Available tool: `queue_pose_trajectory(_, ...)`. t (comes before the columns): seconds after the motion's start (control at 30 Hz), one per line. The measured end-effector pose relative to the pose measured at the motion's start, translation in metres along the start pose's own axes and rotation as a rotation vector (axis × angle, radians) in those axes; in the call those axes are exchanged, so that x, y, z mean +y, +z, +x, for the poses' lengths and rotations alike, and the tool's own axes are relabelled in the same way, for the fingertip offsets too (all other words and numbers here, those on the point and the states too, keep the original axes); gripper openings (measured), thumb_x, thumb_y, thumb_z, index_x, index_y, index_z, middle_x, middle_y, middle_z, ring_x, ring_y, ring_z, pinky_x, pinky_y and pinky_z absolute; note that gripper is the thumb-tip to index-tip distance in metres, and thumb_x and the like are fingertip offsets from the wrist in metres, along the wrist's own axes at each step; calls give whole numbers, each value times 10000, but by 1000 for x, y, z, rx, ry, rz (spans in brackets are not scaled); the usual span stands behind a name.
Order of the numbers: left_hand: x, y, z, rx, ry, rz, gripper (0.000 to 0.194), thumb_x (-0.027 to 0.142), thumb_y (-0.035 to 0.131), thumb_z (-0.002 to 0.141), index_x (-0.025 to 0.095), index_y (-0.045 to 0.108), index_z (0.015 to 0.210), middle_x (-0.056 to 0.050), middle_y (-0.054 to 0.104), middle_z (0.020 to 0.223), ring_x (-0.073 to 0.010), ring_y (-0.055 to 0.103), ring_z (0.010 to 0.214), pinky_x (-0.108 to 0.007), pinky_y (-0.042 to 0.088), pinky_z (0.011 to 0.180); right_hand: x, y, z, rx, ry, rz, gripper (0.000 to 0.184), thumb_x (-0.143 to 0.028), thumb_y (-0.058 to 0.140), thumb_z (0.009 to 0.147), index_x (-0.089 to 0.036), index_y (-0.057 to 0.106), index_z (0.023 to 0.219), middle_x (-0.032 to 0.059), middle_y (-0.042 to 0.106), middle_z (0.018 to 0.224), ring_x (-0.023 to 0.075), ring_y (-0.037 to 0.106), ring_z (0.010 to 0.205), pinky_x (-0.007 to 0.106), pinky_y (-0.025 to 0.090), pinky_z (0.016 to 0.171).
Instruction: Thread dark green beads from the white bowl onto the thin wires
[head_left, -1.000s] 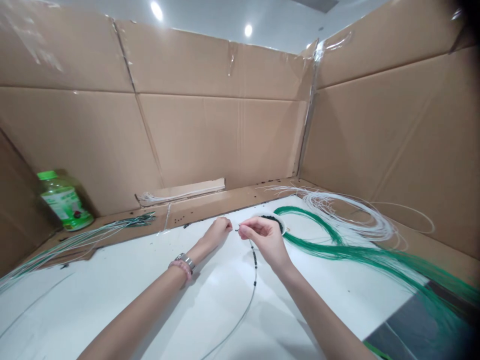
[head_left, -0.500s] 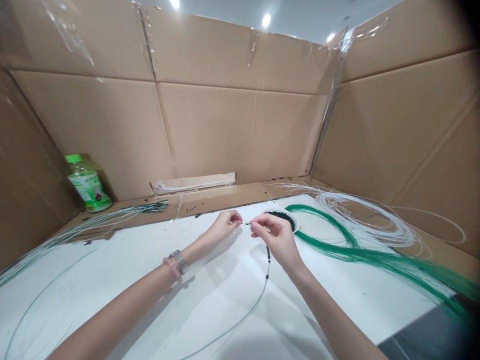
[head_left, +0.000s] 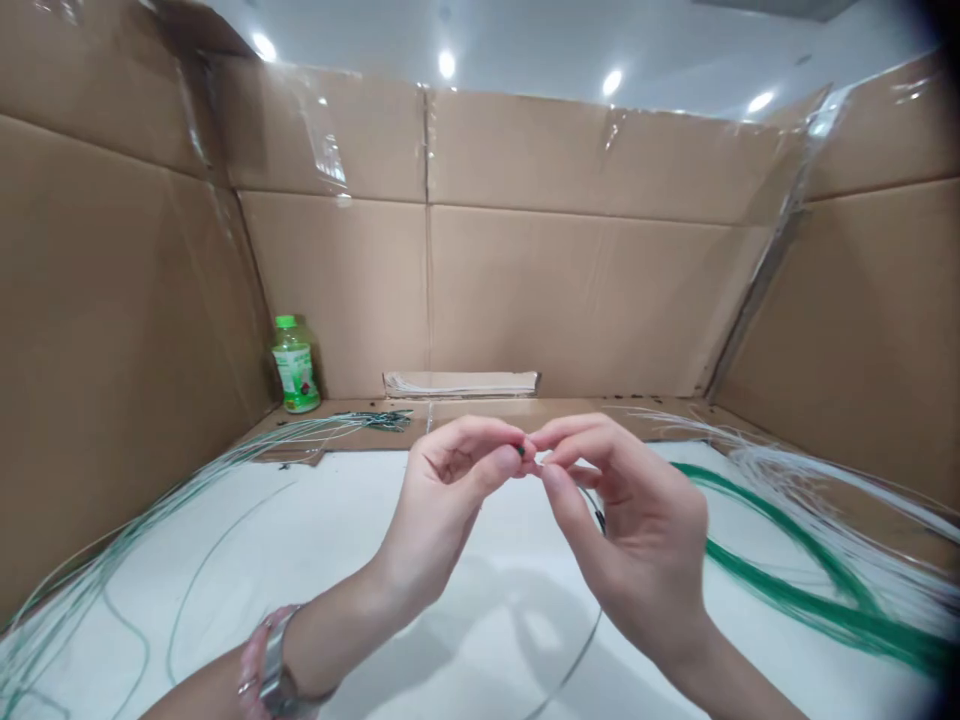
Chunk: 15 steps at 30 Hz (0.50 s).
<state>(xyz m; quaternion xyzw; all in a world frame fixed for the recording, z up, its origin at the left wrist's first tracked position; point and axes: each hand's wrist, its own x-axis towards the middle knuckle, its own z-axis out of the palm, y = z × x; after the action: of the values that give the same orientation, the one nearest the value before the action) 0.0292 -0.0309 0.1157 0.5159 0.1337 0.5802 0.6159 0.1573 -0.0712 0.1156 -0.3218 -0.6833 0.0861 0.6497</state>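
Note:
My left hand (head_left: 450,500) is closed in a pinch on a small dark bead (head_left: 520,451) between thumb and fingertips. Fingertip to fingertip with it, my right hand (head_left: 637,520) pinches the end of a thin cord (head_left: 574,665). The cord runs behind the right hand and curves down toward the front of the white tabletop (head_left: 420,640). A few dark beads (head_left: 600,520) on the cord show beside the right thumb. Whether the cord's tip is inside the pinched bead is too small to tell. The bowl of dark beads is hidden now behind the right hand.
Green strands (head_left: 795,590) and a coil of white strands (head_left: 795,470) lie at the right. Beaded pale strands (head_left: 172,490) stretch along the left. A green-capped bottle (head_left: 295,365) stands at the back left, near a cardboard slot (head_left: 461,384). Cardboard walls (head_left: 585,290) surround the table.
Both hands have risen closer to the camera and come together at the fingertips; before, a small gap parted them. The view has turned left, and the bead bowl is now covered.

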Motion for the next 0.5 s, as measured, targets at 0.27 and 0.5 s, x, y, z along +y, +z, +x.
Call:
queue_pose_trajectory(0.27, 25, -19, 6, -98, 157, -44, 88, 163, 742, 761, 243, 723, 791, 36, 748, 764, -62, 701, 721, -102, 570, 687, -19, 20, 24, -49, -108, -101, 146, -51, 587, 784, -196, 580, 780, 19, 641, 827, 132, 638, 807, 211, 561, 639)
queue_pose_trajectory(0.5, 38, -25, 7, -67, 232, -54, 73, 177, 732, 771, 249, 744, 769, 10, 744, 750, -96, 703, 710, -156, 593, 691, -27, 44, 32, 44, -161, -102, 158, -45, 590, 771, -203, 585, 767, 30, 643, 842, 132, 630, 795, 224, 563, 664)
